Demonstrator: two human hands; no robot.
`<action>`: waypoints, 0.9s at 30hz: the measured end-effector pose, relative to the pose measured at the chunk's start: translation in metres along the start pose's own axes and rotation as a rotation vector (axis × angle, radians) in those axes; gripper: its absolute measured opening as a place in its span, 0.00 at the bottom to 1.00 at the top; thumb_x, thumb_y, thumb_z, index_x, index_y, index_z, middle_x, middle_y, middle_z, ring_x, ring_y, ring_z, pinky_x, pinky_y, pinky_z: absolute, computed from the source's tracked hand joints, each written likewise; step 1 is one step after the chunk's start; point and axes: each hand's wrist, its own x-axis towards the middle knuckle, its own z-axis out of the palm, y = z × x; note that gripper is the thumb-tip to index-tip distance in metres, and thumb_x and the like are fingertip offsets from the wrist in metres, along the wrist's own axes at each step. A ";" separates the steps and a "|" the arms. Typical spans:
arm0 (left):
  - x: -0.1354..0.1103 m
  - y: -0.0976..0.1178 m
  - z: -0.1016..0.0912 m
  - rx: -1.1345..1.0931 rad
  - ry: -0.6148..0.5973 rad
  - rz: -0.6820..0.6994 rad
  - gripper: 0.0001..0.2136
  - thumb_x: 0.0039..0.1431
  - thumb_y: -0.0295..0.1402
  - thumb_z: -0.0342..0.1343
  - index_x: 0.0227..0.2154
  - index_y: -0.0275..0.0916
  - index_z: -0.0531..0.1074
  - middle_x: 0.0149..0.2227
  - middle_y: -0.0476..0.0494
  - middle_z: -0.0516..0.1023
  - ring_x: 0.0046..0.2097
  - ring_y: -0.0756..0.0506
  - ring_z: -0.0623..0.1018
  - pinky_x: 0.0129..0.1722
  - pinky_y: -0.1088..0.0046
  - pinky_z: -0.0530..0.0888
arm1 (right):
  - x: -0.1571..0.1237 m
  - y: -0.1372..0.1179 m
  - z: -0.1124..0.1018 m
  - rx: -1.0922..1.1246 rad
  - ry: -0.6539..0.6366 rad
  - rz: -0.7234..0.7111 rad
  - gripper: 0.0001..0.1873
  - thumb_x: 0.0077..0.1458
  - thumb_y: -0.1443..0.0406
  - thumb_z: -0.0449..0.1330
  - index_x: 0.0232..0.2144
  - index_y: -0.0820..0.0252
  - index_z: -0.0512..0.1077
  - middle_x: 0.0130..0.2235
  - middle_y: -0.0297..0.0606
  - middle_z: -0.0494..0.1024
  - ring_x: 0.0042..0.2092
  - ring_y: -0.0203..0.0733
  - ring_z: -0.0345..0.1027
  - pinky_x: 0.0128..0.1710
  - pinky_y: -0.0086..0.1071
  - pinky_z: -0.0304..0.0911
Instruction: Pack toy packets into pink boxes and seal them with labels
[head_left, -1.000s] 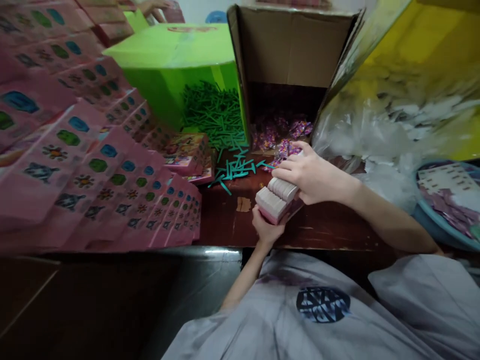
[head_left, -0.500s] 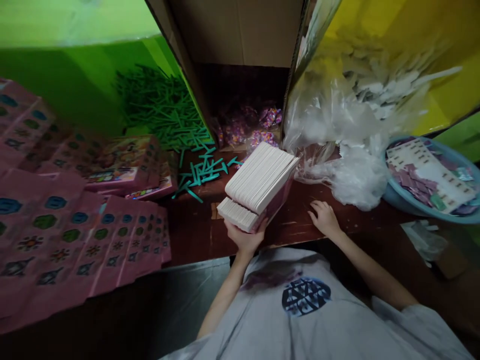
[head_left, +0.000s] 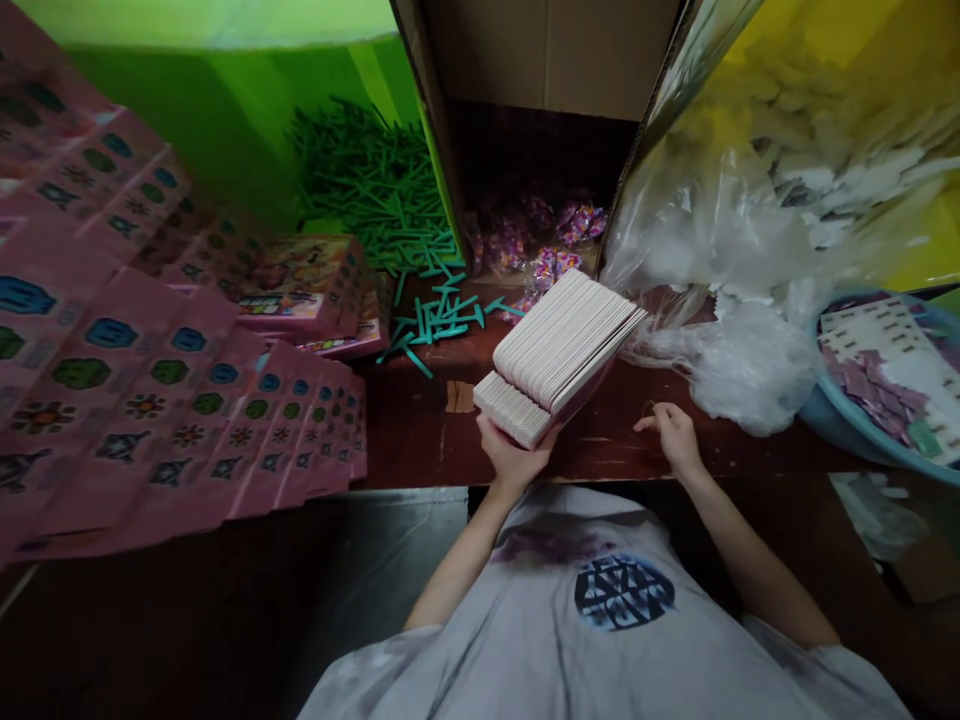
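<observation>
My left hand (head_left: 516,458) is wrapped round the near end of a thick stack of white cards (head_left: 562,340). The cards have rounded ends and stand tilted over the table, with a lower step of edges at the near end and a pinkish face partly showing on the right side. To the right of the stack, my right hand (head_left: 675,437) is just above the table, its fingers pinched. From its fingertips a thin loop (head_left: 649,406) sticks out, like a rubber band, too small to make out surely.
Green T-shaped sticks (head_left: 442,315) spill from a green box onto the brown table (head_left: 420,430). Small bags of colourful beads (head_left: 555,265) lie in a cardboard box. Pink printed boxes (head_left: 172,400) are stacked left. A crumpled plastic bag (head_left: 750,360) and a blue basin (head_left: 832,415) stand right.
My right hand has gone from spread fingers on the table to a pinch with a thin loop at its tips. My left hand still holds the stack. The whole view has shifted slightly.
</observation>
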 end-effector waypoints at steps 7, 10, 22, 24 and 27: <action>-0.001 0.004 0.000 -0.008 -0.021 -0.002 0.41 0.33 0.48 0.72 0.49 0.37 0.62 0.41 0.40 0.74 0.45 0.40 0.78 0.43 0.65 0.76 | -0.056 -0.099 0.002 0.852 -0.270 0.341 0.08 0.55 0.63 0.55 0.27 0.60 0.66 0.12 0.20 0.51 0.17 0.27 0.50 0.33 0.28 0.67; -0.001 0.005 0.000 -0.022 -0.021 0.012 0.41 0.33 0.48 0.72 0.49 0.38 0.60 0.42 0.40 0.74 0.45 0.40 0.78 0.43 0.65 0.75 | -0.083 -0.142 -0.003 0.816 -0.389 0.218 0.09 0.52 0.60 0.57 0.30 0.60 0.72 0.13 0.23 0.54 0.18 0.28 0.55 0.33 0.29 0.70; -0.001 0.009 0.000 -0.036 -0.022 0.060 0.37 0.33 0.45 0.72 0.45 0.41 0.59 0.41 0.43 0.73 0.41 0.41 0.78 0.38 0.66 0.74 | -0.097 -0.251 0.032 -0.488 -0.776 -1.366 0.24 0.52 0.71 0.66 0.52 0.57 0.73 0.55 0.39 0.75 0.49 0.39 0.75 0.49 0.32 0.73; 0.000 0.012 -0.001 -0.043 -0.034 0.043 0.37 0.31 0.45 0.72 0.44 0.41 0.59 0.40 0.44 0.74 0.40 0.42 0.78 0.37 0.66 0.74 | -0.096 -0.266 0.050 -0.762 -0.948 -1.502 0.24 0.54 0.71 0.63 0.54 0.62 0.70 0.59 0.43 0.71 0.62 0.43 0.64 0.60 0.38 0.65; 0.001 0.016 -0.002 -0.039 -0.038 0.015 0.37 0.28 0.44 0.72 0.42 0.42 0.60 0.39 0.46 0.74 0.39 0.42 0.78 0.36 0.67 0.74 | -0.093 -0.278 0.084 -1.062 -1.132 -1.495 0.22 0.54 0.72 0.62 0.52 0.66 0.70 0.57 0.46 0.71 0.62 0.46 0.61 0.59 0.40 0.64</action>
